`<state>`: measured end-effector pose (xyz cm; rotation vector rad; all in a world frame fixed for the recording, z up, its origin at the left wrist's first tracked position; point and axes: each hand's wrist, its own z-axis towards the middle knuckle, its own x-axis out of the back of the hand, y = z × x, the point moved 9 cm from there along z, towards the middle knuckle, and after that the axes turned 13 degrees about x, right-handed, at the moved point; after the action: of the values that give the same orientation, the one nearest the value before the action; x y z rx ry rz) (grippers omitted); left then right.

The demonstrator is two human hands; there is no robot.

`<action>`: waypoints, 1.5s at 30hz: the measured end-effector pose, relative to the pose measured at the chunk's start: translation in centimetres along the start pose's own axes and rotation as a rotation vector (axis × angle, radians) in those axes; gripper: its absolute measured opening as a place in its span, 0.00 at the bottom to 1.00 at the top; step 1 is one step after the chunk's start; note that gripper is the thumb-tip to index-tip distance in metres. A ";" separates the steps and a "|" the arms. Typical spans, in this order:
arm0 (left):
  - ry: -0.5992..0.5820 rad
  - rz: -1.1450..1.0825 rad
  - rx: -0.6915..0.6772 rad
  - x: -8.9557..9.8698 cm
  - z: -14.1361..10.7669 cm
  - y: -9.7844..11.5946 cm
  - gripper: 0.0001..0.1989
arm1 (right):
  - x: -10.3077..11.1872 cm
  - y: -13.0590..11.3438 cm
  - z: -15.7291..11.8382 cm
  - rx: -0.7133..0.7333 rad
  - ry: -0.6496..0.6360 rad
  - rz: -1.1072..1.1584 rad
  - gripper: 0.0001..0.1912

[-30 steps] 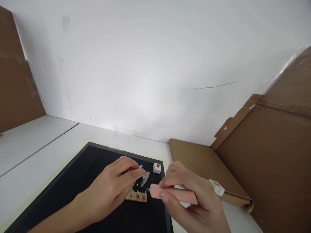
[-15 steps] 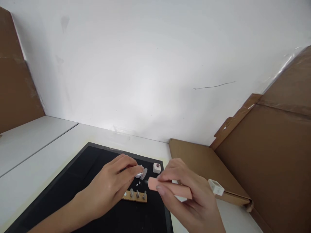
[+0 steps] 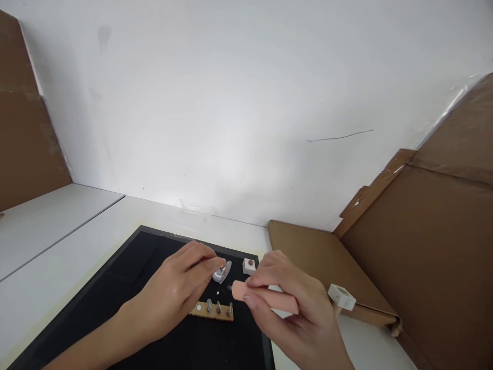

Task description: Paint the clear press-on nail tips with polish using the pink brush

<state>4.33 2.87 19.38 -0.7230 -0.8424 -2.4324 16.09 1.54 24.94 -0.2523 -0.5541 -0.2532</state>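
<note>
My left hand (image 3: 175,288) is closed, its thumb and forefinger pinching a small clear case (image 3: 222,273) with a rounded rim, above the black mat (image 3: 154,267). In my right hand (image 3: 296,303) is a pink pen-like tool (image 3: 265,297), gripped near its front, with its blurred tip pointing left, just below and right of the case. A tiny white piece (image 3: 217,293) lies on the mat between the hands. Below it, a yellowish strip (image 3: 215,316) carries several small upright bits, partly hidden at its left end by my left hand.
A small white box with a dark round spot (image 3: 249,265) sits at the mat's back right corner. Another white box (image 3: 341,297) is at the edge of a flat cardboard box (image 3: 308,252) on the right. Cardboard walls stand at both sides, a white wall behind.
The pink tool and my right hand have shifted slightly left. The clear case in my left hand has tilted and moved a little left.
</note>
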 end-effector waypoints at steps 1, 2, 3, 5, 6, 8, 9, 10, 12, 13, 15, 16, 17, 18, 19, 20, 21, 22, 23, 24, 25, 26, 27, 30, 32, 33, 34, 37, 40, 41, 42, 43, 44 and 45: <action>-0.001 -0.002 -0.001 0.0 0.0 0.0 0.14 | 0.0 0.1 0.0 -0.002 0.003 -0.015 0.07; -0.003 0.000 0.000 0.0 0.0 0.1 0.14 | 0.0 0.2 -0.1 -0.006 0.012 -0.033 0.07; -0.005 0.005 0.003 0.0 0.0 0.1 0.14 | 0.1 0.4 -0.2 -0.014 0.022 -0.055 0.07; -0.002 0.011 0.011 0.0 0.0 0.0 0.14 | 0.3 0.7 -0.5 -0.030 0.048 -0.104 0.07; 0.001 0.007 0.015 0.1 0.0 0.0 0.14 | 0.4 0.8 -0.6 -0.036 0.060 -0.122 0.07; 0.005 -0.013 0.026 0.1 0.1 -0.1 0.13 | 0.6 0.8 -0.7 -0.037 0.075 -0.127 0.08; 0.005 -0.026 0.031 0.1 0.1 -0.2 0.13 | 0.6 0.7 -0.7 -0.029 0.075 -0.108 0.08; 0.001 -0.038 0.038 0.1 0.2 -0.3 0.14 | 0.5 0.5 -0.6 -0.013 0.067 -0.076 0.08; -0.011 -0.059 0.054 0.0 0.2 -0.4 0.14 | 0.2 0.1 -0.3 0.027 0.036 -0.013 0.08; -0.018 -0.070 0.060 0.0 0.3 -0.4 0.13 | 0.0 -0.1 -0.2 0.040 0.021 0.000 0.08; -0.029 -0.100 0.070 -0.1 0.3 -0.4 0.13 | -0.1 -0.2 -0.1 0.042 0.009 -0.017 0.08; -0.033 -0.119 0.076 0.0 0.3 -0.4 0.12 | 0.0 -0.1 -0.1 0.030 0.011 -0.036 0.08; -0.036 -0.139 0.082 0.0 0.3 -0.3 0.12 | 0.0 0.0 -0.1 0.018 0.016 -0.054 0.08; -0.039 -0.159 0.092 0.0 0.3 -0.4 0.12 | 0.1 0.2 -0.2 0.008 0.022 -0.068 0.08; -0.042 -0.179 0.102 0.0 0.3 -0.4 0.13 | 0.1 0.2 -0.2 0.003 0.028 -0.080 0.07; -0.046 -0.197 0.114 0.0 0.3 -0.5 0.13 | 0.2 0.3 -0.3 0.001 0.030 -0.092 0.07; -0.050 -0.216 0.127 -0.1 0.3 -0.6 0.13 | 0.2 0.3 -0.4 -0.003 0.031 -0.106 0.07; -0.055 -0.235 0.142 -0.1 0.2 -0.7 0.13 | 0.3 0.3 -0.4 -0.006 0.035 -0.120 0.07; -0.055 -0.254 0.155 -0.1 0.2 -0.8 0.12 | 0.5 0.4 -0.5 -0.011 0.046 -0.130 0.07; -0.052 -0.273 0.163 -0.1 0.2 -0.9 0.12 | 0.6 0.4 -0.6 -0.019 0.060 -0.131 0.07; -0.047 -0.289 0.170 0.0 0.2 -1.0 0.12 | 0.8 0.5 -0.6 -0.028 0.076 -0.121 0.07; -0.043 -0.302 0.178 0.0 0.3 -1.1 0.12 | 0.9 0.5 -0.7 -0.035 0.093 -0.100 0.07; -0.041 -0.313 0.186 0.1 0.3 -1.2 0.12 | 1.0 0.4 -0.6 -0.035 0.107 -0.070 0.07; -0.062 -0.344 0.233 -0.1 0.5 -1.6 0.12 | 0.7 -0.1 -0.3 -0.009 0.087 0.027 0.07; -0.078 -0.367 0.259 -0.3 0.6 -1.8 0.12 | 0.4 -0.4 0.1 0.007 0.060 0.035 0.07; -0.086 -0.377 0.269 -0.3 0.6 -1.8 0.11 | 0.3 -0.5 0.2 0.007 0.051 0.022 0.06; -0.093 -0.384 0.279 -0.4 0.6 -1.9 0.11 | 0.2 -0.5 0.3 0.006 0.046 0.004 0.06; -0.120 -0.399 0.315 -0.7 0.6 -2.0 0.10 | 0.0 -0.5 0.3 0.006 0.029 -0.043 0.06; -0.146 -0.414 0.351 -0.9 0.5 -2.1 0.10 | 0.1 -0.6 0.2 0.017 0.027 -0.081 0.06; -0.152 -0.421 0.362 -0.9 0.5 -2.2 0.09 | 0.1 -0.6 0.1 0.020 0.030 -0.089 0.06; -0.153 -0.430 0.367 -1.0 0.4 -2.3 0.09 | 0.2 -0.6 0.1 0.023 0.035 -0.097 0.06; -0.150 -0.440 0.367 -1.0 0.4 -2.3 0.09 | 0.2 -0.6 0.0 0.023 0.040 -0.102 0.06; -0.148 -0.451 0.365 -1.0 0.4 -2.3 0.09 | 0.3 -0.5 0.0 0.021 0.045 -0.104 0.06; -0.144 -0.462 0.358 -0.9 0.3 -2.3 0.09 | 0.3 -0.4 -0.1 0.016 0.049 -0.105 0.06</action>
<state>3.86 4.92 18.07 -0.6212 -1.6038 -2.5209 16.26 1.05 25.11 -0.2011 -0.5210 -0.3556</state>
